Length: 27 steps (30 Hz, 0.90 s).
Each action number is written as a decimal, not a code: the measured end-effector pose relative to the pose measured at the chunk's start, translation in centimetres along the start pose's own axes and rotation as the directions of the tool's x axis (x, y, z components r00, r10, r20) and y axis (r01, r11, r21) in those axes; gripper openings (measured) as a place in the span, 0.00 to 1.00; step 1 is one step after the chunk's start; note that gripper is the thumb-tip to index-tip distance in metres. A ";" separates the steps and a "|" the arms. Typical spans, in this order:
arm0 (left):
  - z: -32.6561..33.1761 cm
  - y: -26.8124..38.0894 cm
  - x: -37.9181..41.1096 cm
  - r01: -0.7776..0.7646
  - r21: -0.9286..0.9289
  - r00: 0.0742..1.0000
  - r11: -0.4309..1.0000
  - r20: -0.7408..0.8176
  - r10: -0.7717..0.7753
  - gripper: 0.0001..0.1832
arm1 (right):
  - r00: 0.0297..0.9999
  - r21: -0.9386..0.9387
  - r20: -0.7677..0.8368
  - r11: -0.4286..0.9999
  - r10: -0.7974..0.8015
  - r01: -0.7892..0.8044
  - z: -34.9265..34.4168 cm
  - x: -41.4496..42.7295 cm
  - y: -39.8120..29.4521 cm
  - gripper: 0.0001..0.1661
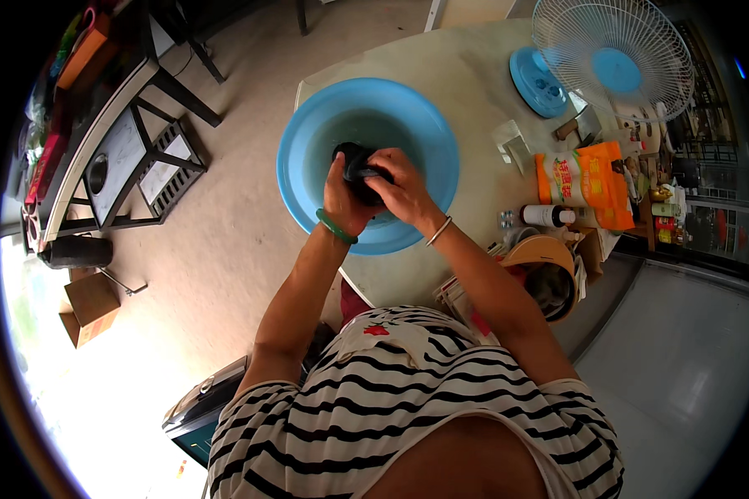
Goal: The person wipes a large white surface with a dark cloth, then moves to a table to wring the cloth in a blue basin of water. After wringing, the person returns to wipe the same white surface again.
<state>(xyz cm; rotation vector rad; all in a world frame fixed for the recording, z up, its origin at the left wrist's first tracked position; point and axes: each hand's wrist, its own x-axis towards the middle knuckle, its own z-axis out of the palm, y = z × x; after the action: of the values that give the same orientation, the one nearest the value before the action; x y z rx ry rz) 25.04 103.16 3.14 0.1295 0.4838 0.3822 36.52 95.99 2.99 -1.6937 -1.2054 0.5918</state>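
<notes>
A light-blue plastic basin (434, 131) with cloudy water (365, 128) in it stands on the pale tabletop. Over the water, a dark wet cloth (357, 165) is bunched between both hands. My left hand (343, 196) cups it from the left and below, thumb pointing up along its side; a green bangle circles that wrist. From the right, my right hand (402, 184) grips the cloth with curled fingers, and a silver-coloured bangle is on that wrist. The cloth's underside and parts of the fingers are hidden.
A blue electric fan (616, 70) stands at the table's far right. Nearer are a cleaver (587, 121), an orange packet (590, 184), a labelled bottle (542, 215) and a tan round container (540, 249). Across the floor, a dark-framed table (118, 156) and a cardboard box (92, 302) stand left.
</notes>
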 end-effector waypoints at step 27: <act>-5.2 -2.3 6.0 -0.067 -0.044 0.993 0.997 0.098 0.071 0.17 | 0.974 -0.113 -0.196 0.989 -0.115 0.094 1.9 0.5 -6.5 0.17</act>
<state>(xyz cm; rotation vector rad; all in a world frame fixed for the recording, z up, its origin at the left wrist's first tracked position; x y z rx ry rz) 28.23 103.55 -4.53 0.1259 0.3737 0.4510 32.29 97.73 8.00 -1.7188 -1.1864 0.2888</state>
